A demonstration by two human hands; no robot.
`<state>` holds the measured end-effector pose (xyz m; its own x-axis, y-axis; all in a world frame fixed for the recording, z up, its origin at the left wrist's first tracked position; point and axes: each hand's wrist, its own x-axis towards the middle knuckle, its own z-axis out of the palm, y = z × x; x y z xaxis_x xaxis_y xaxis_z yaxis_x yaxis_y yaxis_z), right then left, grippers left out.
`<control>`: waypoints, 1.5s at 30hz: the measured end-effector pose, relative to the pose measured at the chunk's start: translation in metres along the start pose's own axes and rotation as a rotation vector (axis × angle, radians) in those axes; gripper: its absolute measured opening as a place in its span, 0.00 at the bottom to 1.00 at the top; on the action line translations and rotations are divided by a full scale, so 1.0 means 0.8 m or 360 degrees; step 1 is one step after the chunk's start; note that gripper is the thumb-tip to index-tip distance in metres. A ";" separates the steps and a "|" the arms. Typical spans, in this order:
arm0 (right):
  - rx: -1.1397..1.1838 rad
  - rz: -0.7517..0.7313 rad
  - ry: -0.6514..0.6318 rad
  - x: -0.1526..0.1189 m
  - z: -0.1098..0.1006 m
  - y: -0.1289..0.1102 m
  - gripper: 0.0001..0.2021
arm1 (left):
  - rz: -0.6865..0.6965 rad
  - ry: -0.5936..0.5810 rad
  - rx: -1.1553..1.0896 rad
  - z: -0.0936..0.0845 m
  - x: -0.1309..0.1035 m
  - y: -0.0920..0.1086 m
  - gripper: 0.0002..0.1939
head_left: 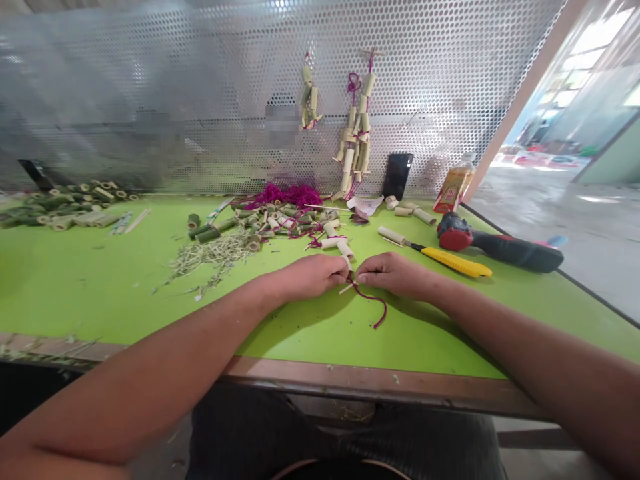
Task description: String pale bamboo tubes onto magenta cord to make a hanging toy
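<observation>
Close together above the green table (310,340), my left hand (320,275) and my right hand (387,273) both have their fingers pinched. Between them is the near end of a string of pale bamboo tubes (345,250). My left fingers press on the last tube and the cord at it. The right fingertips are closed beside the cord; what they pinch is too small to make out. A loose tail of purple cord (381,307) curls on the table below my right hand, and a thin pale stick (346,289) pokes out under the fingertips.
Bamboo pieces (210,233), shavings (220,257) and purple yarn (295,195) lie beyond my left hand. A yellow cutter (455,261), a power tool (500,247), a bottle (455,183) and a phone (398,175) are at the right. Bamboo figures (350,143) hang on a perforated metal panel (210,100).
</observation>
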<state>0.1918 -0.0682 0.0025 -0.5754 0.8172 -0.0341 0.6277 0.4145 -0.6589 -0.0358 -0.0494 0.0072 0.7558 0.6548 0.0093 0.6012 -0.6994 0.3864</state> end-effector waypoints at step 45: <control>-0.0570 0.0340 -0.0055 -0.044 0.006 -0.040 0.06 | -0.0300 0.0232 -0.0359 0.019 0.014 -0.002 0.20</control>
<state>0.1893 -0.1123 0.0214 -0.4260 0.8885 -0.1707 0.8740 0.3554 -0.3315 -0.0247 -0.0454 -0.0078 0.5817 0.8123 0.0435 0.6422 -0.4914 0.5883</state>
